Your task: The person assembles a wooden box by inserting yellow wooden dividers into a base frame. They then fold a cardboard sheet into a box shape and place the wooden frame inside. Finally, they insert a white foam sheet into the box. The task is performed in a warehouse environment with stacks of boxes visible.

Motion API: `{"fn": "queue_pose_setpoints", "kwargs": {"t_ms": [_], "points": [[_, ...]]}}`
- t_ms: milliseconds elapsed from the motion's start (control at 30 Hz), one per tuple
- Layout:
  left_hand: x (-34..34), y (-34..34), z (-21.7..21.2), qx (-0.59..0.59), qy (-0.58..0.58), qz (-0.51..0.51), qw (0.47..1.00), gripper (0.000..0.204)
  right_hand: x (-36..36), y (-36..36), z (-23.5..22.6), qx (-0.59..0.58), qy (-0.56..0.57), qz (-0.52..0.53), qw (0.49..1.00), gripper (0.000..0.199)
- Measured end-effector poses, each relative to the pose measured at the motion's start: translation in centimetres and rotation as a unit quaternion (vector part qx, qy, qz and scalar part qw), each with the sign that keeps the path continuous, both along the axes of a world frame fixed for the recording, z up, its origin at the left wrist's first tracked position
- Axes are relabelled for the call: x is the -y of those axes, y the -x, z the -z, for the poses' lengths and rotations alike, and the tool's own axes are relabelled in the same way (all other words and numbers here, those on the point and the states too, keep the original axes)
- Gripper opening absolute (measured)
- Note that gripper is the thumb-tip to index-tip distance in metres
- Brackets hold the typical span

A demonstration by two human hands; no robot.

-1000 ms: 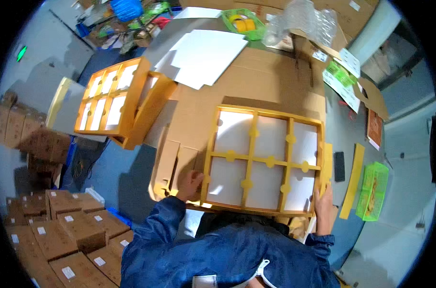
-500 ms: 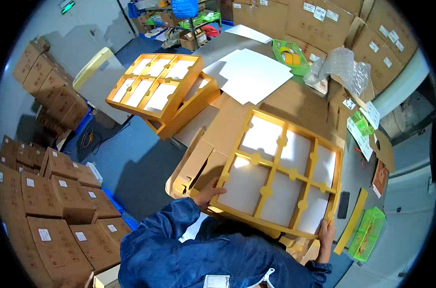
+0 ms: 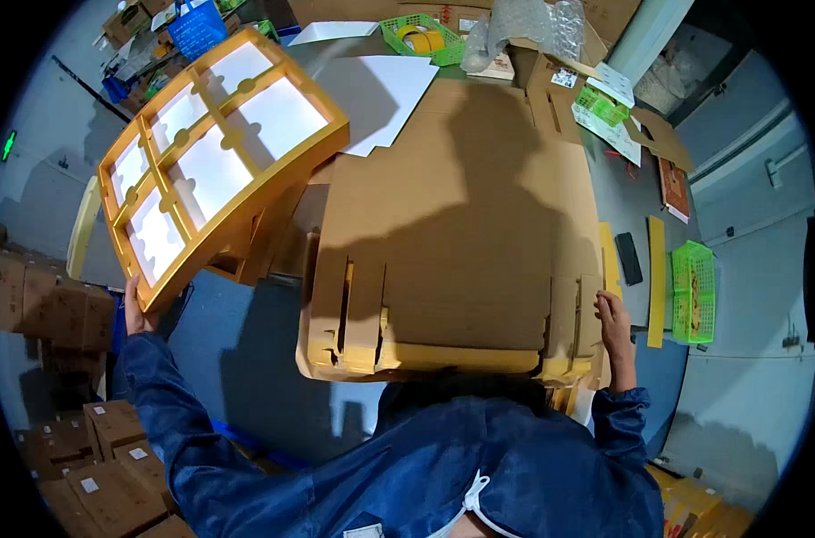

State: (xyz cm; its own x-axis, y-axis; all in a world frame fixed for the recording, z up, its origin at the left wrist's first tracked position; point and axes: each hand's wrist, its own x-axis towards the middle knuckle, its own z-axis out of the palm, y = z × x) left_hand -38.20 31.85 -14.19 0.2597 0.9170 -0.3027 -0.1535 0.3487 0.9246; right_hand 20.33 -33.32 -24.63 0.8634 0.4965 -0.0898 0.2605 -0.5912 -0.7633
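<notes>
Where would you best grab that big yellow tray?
By the outer rim of the yellow tray, from a side edge, as the left hand does at its near corner. The white insets are thin panels; the raised frame gives fingers something solid.

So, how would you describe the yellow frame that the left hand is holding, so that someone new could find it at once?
Start at the big flat brown cardboard sheet in front of the person, then look to its left side. There the left hand grips the low corner of a tilted yellow frame. It is the only grid of white panels, split by yellow bars; everything beside it is plain cardboard or white paper.
</notes>
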Motion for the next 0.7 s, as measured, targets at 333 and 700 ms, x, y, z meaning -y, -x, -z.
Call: {"fn": "queue_pose_setpoints", "kwargs": {"t_ms": [333,700], "points": [[-13.5,8.1,14.0,-0.491,-0.38,-0.002,0.784,0.038,2.3,1.5,1.9,0.047,0.162,0.017,0.985,0.03],[-0.3,-15.3,-0.8,-0.469,-0.659,-0.103,0.579,0.036,5.1,-4.2,7.8,0.059,0.228,0.013,0.972,0.035]]}}
